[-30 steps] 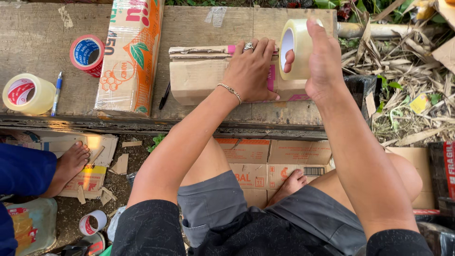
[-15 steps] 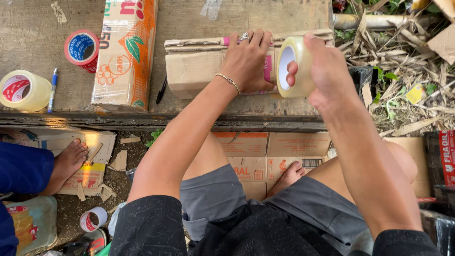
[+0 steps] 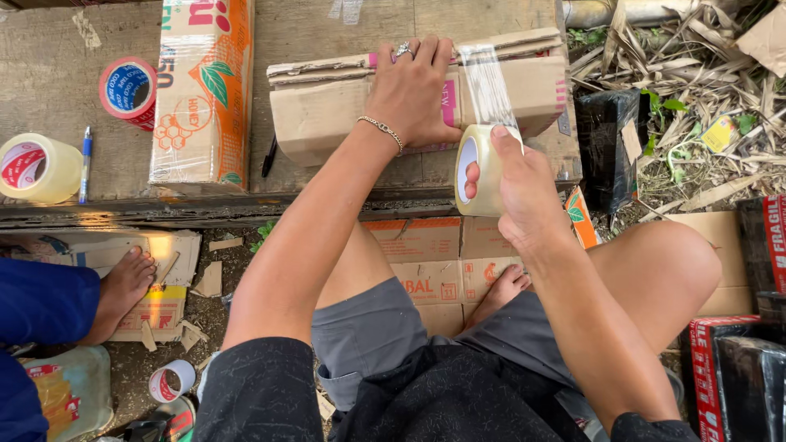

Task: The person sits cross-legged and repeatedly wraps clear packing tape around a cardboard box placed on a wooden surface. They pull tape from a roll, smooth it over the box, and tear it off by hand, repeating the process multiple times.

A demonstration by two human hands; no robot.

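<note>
So a brown cardboard box [image 3: 327, 115] is laid flat on the wooden surface [image 3: 49, 98], long axis running left to right across the view, its short ends pointing out to either side, with the far top edge looking a bit crumpled. It's pinned down by the left hand [image 3: 413, 94], which is spread flat on top with the fingers curled over the far edge; a ring and a thin bracelet can be seen on it. The right hand [image 3: 524, 192] is closed around a roll of clear packing tape [image 3: 479, 172], held just past the near edge of the box and a little right of the left hand, thumb poked into the core. A strip of clear tape [image 3: 487, 86] is stretched from the roll up over the top of the box, crossing it the short way, just beside the left hand. Off to the left on the same surface, a taller printed carton [image 3: 201, 90] is wrapped in film, with a red-and-blue tape roll [image 3: 127, 90], a pale tape roll [image 3: 37, 168] and a blue pen [image 3: 84, 164] further out. Someone else's bare foot [image 3: 123, 286] is seen on cardboard scraps below.
</note>
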